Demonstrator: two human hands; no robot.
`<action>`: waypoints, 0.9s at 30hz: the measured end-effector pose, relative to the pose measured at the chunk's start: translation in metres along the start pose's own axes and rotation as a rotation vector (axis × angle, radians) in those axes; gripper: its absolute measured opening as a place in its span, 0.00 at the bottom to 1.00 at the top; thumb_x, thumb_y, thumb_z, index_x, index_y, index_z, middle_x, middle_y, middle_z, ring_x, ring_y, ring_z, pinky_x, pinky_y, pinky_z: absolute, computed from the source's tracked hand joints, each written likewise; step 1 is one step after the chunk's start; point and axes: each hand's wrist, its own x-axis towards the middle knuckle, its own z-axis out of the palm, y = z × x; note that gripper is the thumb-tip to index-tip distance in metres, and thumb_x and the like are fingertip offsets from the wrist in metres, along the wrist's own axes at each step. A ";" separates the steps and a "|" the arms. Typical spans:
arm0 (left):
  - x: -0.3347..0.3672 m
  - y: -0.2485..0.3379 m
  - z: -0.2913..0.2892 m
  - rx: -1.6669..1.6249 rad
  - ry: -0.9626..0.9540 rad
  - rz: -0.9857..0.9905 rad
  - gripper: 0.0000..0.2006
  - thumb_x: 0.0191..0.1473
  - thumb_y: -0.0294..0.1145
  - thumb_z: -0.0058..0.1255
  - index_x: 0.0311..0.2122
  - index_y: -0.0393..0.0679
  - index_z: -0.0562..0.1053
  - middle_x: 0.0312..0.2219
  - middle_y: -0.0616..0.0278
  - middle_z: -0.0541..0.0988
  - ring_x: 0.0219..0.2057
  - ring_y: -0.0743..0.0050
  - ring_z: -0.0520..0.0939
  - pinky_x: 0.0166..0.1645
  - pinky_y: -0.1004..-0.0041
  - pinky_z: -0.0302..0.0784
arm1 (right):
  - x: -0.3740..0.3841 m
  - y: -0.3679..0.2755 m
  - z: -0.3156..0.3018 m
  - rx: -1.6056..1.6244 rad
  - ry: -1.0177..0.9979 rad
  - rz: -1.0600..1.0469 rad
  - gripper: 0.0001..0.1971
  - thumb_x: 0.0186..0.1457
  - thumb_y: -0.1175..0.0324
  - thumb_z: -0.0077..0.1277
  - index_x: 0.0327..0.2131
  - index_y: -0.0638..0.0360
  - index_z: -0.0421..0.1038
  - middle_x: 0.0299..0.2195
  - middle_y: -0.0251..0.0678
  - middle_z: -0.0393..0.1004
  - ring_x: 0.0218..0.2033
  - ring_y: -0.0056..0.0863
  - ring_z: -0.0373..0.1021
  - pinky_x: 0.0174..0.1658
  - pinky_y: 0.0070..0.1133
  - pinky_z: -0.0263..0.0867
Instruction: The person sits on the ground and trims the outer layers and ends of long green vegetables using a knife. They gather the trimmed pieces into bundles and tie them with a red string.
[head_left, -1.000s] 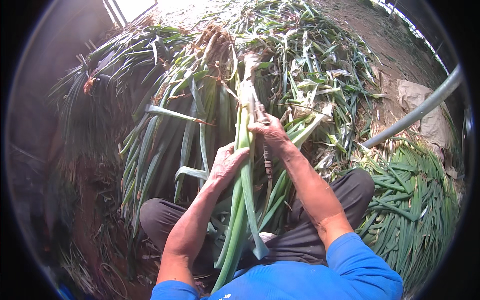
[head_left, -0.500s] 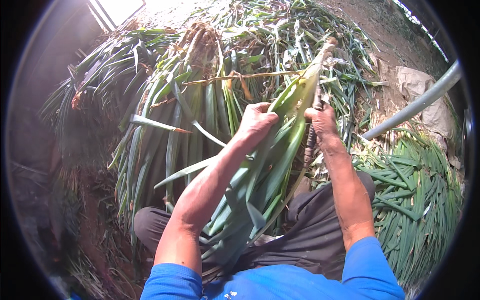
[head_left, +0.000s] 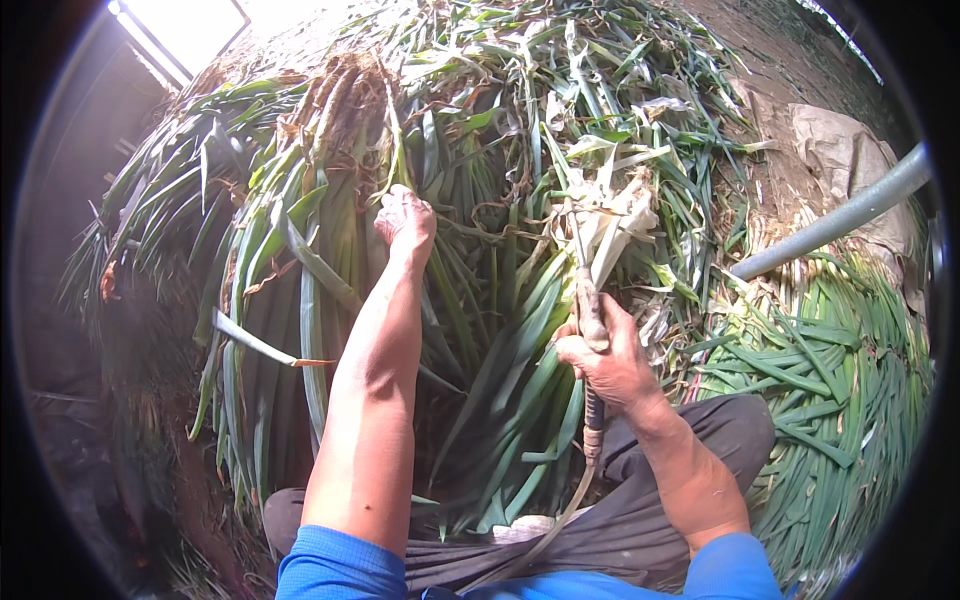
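Observation:
My left hand (head_left: 405,222) reaches far left into a heap of green onions (head_left: 330,200), its fingers closed round a thin, pale-green stalk at the edge of the heap. My right hand (head_left: 612,360) grips a slim wand-like tool (head_left: 593,415) with a dark wrapped handle and a narrow tip pointing away from me. A thin hose (head_left: 560,520) runs from its lower end toward my lap. Just left of this hand, long green onion leaves (head_left: 520,350) slope down to my lap. Pale, peeled-looking skins (head_left: 620,215) lie beyond the tool's tip.
A neat stack of green onions (head_left: 830,400) lies on the right. A grey pipe (head_left: 840,210) slants in above it, near a beige sack (head_left: 840,155). Loose leaves and trimmings (head_left: 620,70) cover the ground farther back. My crossed legs (head_left: 690,450) are close below.
My left hand has let go of the green onions it held with the right and moved left to the heap. My right hand has come nearer with the tool; those onions no longer stand raised.

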 end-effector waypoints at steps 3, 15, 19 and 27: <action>-0.001 -0.006 -0.002 -0.214 -0.027 -0.084 0.22 0.51 0.43 0.50 0.49 0.41 0.70 0.42 0.38 0.78 0.48 0.44 0.80 0.50 0.51 0.76 | 0.005 0.010 0.002 -0.035 0.004 0.031 0.17 0.51 0.75 0.56 0.45 0.62 0.64 0.30 0.32 0.73 0.24 0.14 0.68 0.26 0.14 0.65; -0.269 -0.077 -0.103 -1.365 -0.294 -0.408 0.12 0.65 0.42 0.50 0.33 0.46 0.71 0.23 0.72 0.68 0.20 0.85 0.68 0.19 0.80 0.66 | -0.017 0.018 0.076 -0.376 -0.351 -0.019 0.15 0.46 0.72 0.55 0.38 0.62 0.64 0.25 0.31 0.67 0.25 0.21 0.65 0.30 0.24 0.66; -0.305 -0.089 -0.099 -1.432 -0.260 -0.550 0.11 0.66 0.39 0.49 0.34 0.44 0.70 0.22 0.71 0.69 0.16 0.84 0.68 0.19 0.81 0.67 | -0.037 0.044 0.093 -0.500 -0.356 -0.100 0.16 0.45 0.70 0.55 0.38 0.65 0.66 0.25 0.35 0.67 0.28 0.26 0.65 0.36 0.25 0.66; -0.319 -0.086 -0.093 -1.481 -0.223 -0.447 0.13 0.66 0.39 0.48 0.33 0.41 0.69 0.19 0.68 0.72 0.14 0.86 0.71 0.16 0.81 0.65 | -0.050 0.060 0.097 -0.592 -0.206 -0.021 0.13 0.44 0.69 0.55 0.34 0.65 0.67 0.25 0.41 0.70 0.27 0.32 0.67 0.35 0.30 0.67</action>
